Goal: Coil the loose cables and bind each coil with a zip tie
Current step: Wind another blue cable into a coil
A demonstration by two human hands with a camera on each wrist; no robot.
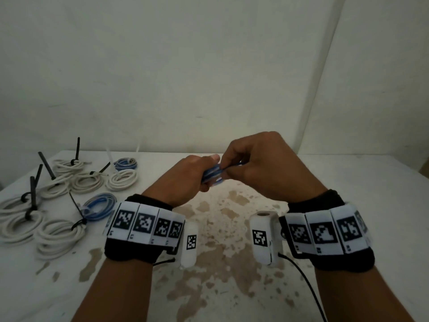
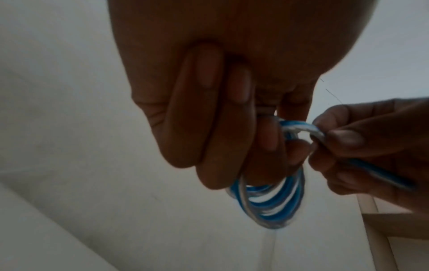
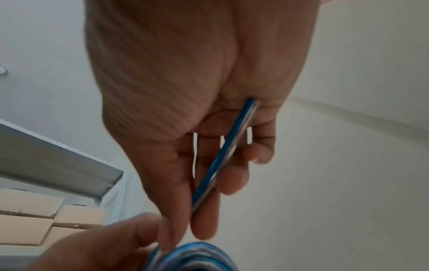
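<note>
Progress appears well advanced, judging by the stock on the worktop. At its left side lie seven white coils, most plainly cinched with black zip ties whose tails stand up; whether the rightmost white coil is tied cannot be made out. Among them lie two blue-and-white coils: the nearer carries a black tie, and pale ties seem to rise by the farther one.

Work in hand is a further blue-and-white cable, held above the middle of the worktop. The left hand is curled round the gathered loops, which hang below its fingers in the left wrist view. The right hand pinches the free run of the same cable between thumb and fingers, close against the left hand, so the two hands nearly touch.

Assessment: this coil is nearly wound, with only a short tail remaining. No tie is visible on it, so binding remains to be done. No other loose cable is seen.
</note>
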